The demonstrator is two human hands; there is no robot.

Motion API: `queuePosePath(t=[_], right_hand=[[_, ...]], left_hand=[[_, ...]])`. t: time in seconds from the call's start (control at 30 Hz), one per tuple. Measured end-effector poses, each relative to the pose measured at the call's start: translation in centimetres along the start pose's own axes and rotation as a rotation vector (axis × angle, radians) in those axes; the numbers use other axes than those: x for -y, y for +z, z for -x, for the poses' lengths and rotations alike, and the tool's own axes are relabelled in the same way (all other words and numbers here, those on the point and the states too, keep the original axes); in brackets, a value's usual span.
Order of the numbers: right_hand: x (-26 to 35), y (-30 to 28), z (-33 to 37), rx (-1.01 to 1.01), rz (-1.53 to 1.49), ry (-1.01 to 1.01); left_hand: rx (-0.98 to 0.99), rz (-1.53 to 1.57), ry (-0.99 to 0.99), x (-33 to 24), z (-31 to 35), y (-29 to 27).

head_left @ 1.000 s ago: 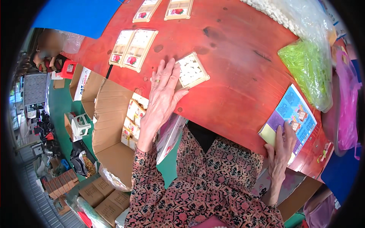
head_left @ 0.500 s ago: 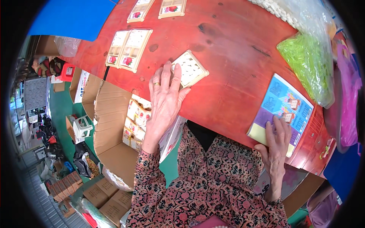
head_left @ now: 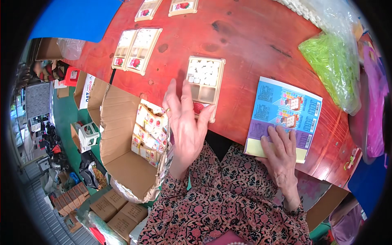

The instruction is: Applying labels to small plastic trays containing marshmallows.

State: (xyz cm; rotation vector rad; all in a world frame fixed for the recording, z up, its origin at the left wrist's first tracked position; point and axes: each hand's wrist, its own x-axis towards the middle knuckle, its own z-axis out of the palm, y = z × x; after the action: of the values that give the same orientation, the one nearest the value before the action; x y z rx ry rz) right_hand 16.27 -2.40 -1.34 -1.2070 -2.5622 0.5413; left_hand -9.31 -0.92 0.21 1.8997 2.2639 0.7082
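Observation:
A cream plastic tray (head_left: 220,75) lies on the red table, with white cubes in its upper part, small divided compartments and a strawberry picture at its near end. My left hand (head_left: 187,122) is beside its left edge, fingers apart and holding nothing; the thumb reaches over the strawberry corner. To the right is a pad of printed sheets (head_left: 261,98), blue, purple and pale yellow. My right hand (head_left: 281,153) grips its near edge, fingers on top and the thumb at the lower edge, partly hidden.
Similar filled trays (head_left: 141,49) sit farther left and at the far edge. An open cardboard box (head_left: 122,143) holding strawberry-printed packs stands below the table on the left. At right lie a green plastic bag (head_left: 326,67) and a pink bag (head_left: 373,110); white cubes (head_left: 300,10) line the far right.
My left hand has drawn back off the tray, uncovering its compartments, and the tray now sits straighter. With my right hand, the pad has moved left and turned.

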Motion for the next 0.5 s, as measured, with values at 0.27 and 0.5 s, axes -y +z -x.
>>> queuePosePath(t=[0.27, 0.5], right_hand=[[-0.2, 0.3, 0.1, -0.233, -0.101, -0.055], [-0.2, -0.3, 0.0, -0.267, -0.142, -0.066]], left_hand=[[0.053, 0.648, -0.081, -1.8, 4.7, -2.0], [0.113, 0.790, -0.191, -2.1, 4.7, -1.2]])
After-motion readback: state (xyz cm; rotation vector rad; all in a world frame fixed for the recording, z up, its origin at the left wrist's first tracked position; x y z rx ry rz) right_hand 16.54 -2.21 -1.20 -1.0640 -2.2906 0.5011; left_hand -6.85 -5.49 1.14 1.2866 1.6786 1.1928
